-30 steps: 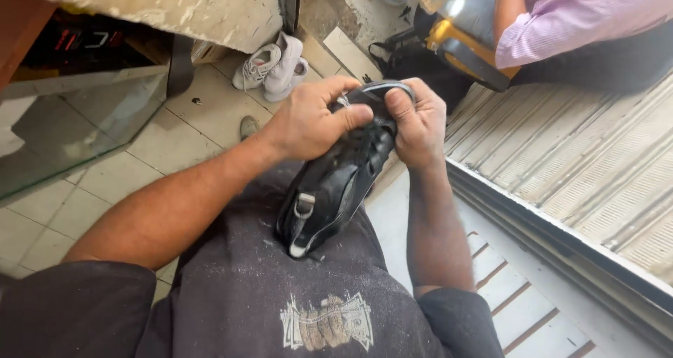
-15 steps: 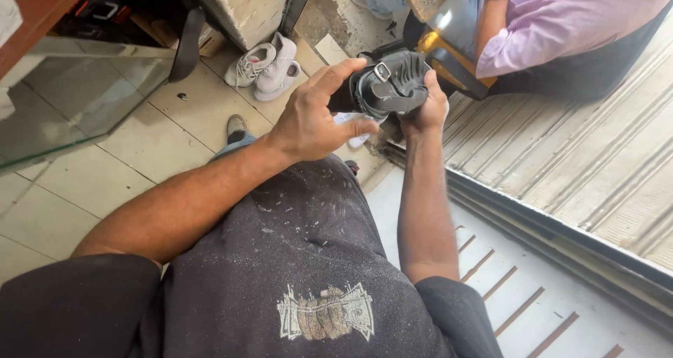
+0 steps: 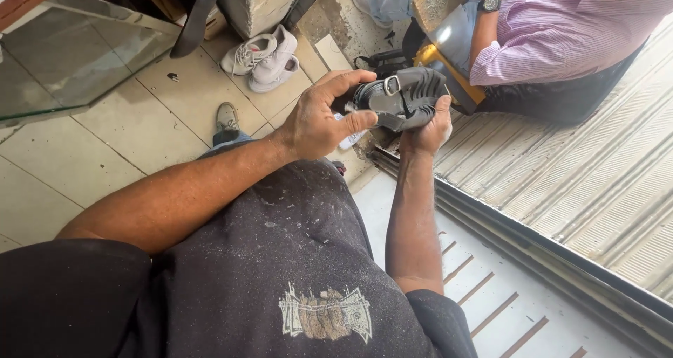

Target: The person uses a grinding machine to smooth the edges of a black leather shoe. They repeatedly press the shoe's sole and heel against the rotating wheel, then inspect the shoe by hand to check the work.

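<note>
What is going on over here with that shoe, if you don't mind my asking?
A seated person holds a black sandal up in front of them with both hands. The left hand grips one end, thumb and fingers around it, while the right hand supports it from beneath. A buckle strap shows on top. On the tiled floor beyond lies a pair of white sneakers. Another person in a striped shirt sits close by.

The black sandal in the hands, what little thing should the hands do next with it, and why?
Probably turn the black sandal a little toward the body. The left hand pinches its near end, the right hand cups it from below, and its strap buckle faces up and away at arm's length, so a small tilt would likely show it better.
</note>
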